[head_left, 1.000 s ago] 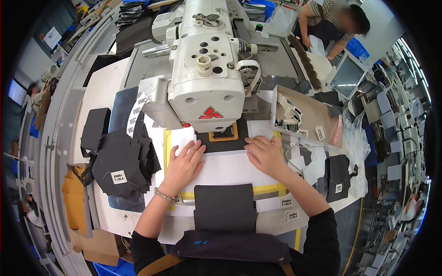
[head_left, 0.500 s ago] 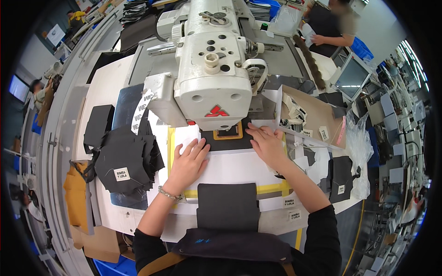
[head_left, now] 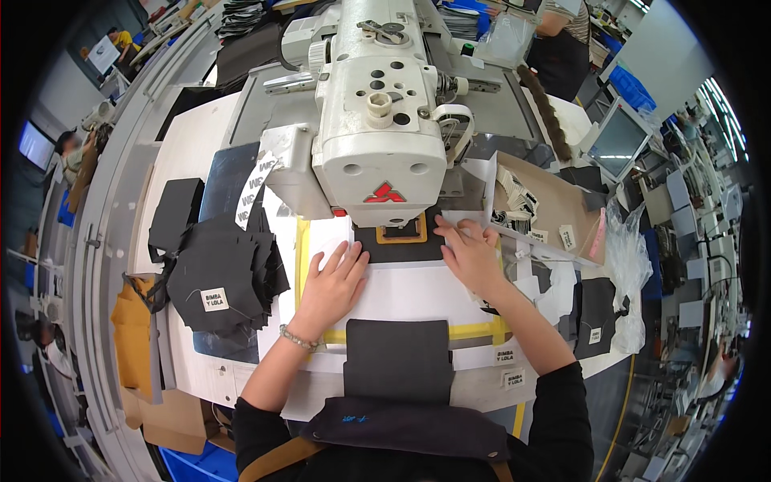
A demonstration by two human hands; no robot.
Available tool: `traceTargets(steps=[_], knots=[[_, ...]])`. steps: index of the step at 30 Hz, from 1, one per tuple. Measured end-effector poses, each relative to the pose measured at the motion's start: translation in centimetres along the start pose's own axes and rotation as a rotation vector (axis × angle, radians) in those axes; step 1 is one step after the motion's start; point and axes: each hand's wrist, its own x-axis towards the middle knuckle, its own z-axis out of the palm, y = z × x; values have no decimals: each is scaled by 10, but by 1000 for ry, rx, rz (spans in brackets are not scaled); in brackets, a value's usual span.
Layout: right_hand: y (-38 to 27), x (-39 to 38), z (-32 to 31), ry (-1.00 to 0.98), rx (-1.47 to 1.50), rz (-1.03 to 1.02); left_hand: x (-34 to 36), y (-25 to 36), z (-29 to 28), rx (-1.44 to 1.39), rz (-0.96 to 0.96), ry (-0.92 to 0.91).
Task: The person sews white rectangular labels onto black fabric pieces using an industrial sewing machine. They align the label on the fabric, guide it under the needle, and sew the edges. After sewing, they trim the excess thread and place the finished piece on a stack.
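Note:
A piece of black fabric [head_left: 401,253] lies beneath the head of a white industrial sewing machine [head_left: 381,169]. A yellow-edged rectangular clamp frame [head_left: 423,230] sits on the fabric. At the fabric's left edge, my left hand [head_left: 331,283] rests palm down with its fingers stretched out. My right hand [head_left: 472,255] lies on the right edge, fingers spread and fingertips on the fabric. Neither hand grips anything. White sheeting [head_left: 409,296] with yellow tape [head_left: 470,331] is under both hands. Nearer me, a stack of black fabric pieces [head_left: 399,361] lies at the table's front edge.
To the left is a pile of black pieces [head_left: 233,269], a white label on top. At right stand a shallow cardboard box [head_left: 574,217] with labels, crumpled clear plastic [head_left: 628,265] and a screen [head_left: 617,138]. Loose labels [head_left: 512,378] lie near the front edge.
The whole view has shifted slightly, moving the machine a little right in the picture. My hands keep their places on the fabric. The person at the back right has moved.

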Motion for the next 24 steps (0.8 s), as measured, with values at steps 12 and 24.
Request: traceTargets(steps=[12, 24], knots=[[-18, -23, -14, 19, -118, -163, -6, 6, 1, -23, -12, -49], [-18, -22, -22, -41, -60, -66, -7, 14, -2, -51, -65, -35]])
